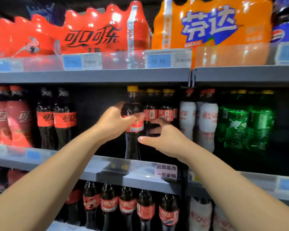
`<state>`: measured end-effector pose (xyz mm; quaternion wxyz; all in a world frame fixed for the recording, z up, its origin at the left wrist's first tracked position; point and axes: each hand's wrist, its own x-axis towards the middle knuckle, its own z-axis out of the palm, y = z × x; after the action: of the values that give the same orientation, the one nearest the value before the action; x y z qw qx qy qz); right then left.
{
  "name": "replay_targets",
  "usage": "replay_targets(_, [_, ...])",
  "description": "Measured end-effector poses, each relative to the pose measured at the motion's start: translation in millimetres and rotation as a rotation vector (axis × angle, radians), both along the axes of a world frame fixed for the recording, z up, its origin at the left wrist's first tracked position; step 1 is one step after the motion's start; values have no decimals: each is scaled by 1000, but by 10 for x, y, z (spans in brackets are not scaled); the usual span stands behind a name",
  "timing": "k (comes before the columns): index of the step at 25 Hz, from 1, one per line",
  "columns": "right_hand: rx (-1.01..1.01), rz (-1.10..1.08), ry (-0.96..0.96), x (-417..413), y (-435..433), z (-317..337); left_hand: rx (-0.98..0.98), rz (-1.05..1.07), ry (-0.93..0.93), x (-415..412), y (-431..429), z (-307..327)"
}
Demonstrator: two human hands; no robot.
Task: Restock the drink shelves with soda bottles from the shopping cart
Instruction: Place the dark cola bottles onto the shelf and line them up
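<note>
A blue price tag (168, 58) was mounted on a clear plastic strip (117, 60), beneath a red multipack (97, 30) and an orange multipack (210, 24). A white notice card (166, 171) was fixed lower down, and green bottles (244, 127) were stood at the right.

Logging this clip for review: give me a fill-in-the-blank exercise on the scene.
1. The left hand grips a bottle with a ____ cap.
2. The bottle is at the ____ shelf of three.
3. The orange pack sits ____ the green bottles.
4. The white bottles stand ____ of the green bottles.
Missing: yellow; middle; above; left.
</note>
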<state>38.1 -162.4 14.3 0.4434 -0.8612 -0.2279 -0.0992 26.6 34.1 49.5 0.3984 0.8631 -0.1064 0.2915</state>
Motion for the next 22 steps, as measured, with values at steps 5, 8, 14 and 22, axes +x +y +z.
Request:
replay_targets(5, [-10, -34, -17, 170, 481, -73, -33, -105, 62, 131, 283, -41])
replay_targets(8, [3, -52, -19, 188, 563, -83, -77, -201, 78, 179, 403, -122])
replay_targets(14, [52, -43, 31, 186, 538, -83, -157, -416, 107, 297, 476, -340])
replay_targets(22, [94, -73, 42, 221, 549, -127, -144, -455, 195, 458, 497, -343])
